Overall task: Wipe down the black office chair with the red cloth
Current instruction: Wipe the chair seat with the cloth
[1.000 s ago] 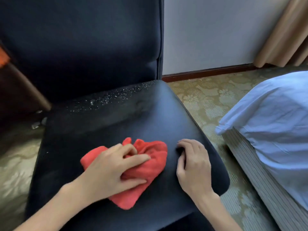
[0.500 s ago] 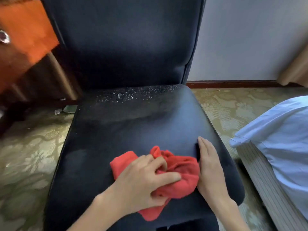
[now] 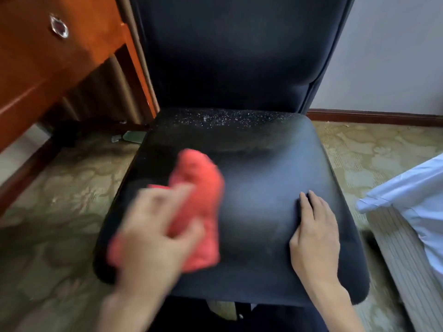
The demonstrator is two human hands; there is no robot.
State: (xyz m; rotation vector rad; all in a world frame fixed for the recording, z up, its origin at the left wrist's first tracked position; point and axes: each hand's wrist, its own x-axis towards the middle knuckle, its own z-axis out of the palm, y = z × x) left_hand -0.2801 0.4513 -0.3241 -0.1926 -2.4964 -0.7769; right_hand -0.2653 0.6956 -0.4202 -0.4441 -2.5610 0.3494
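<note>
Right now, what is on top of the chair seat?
On the chair seat: the red cloth gripped by the blurred left hand, the right hand resting flat, and white specks along the back edge. Whatever lies beneath the cloth is covered.

A patterned olive carpet [image 3: 62, 188] covers the floor. At far left stands an orange-brown wooden desk [image 3: 36, 75] with a round metal drawer knob [image 3: 59, 27]. A pale wall [image 3: 395, 51] with dark wooden baseboard [image 3: 374, 116] runs behind, and white bed linen [image 3: 417, 200] shows at right.
</note>
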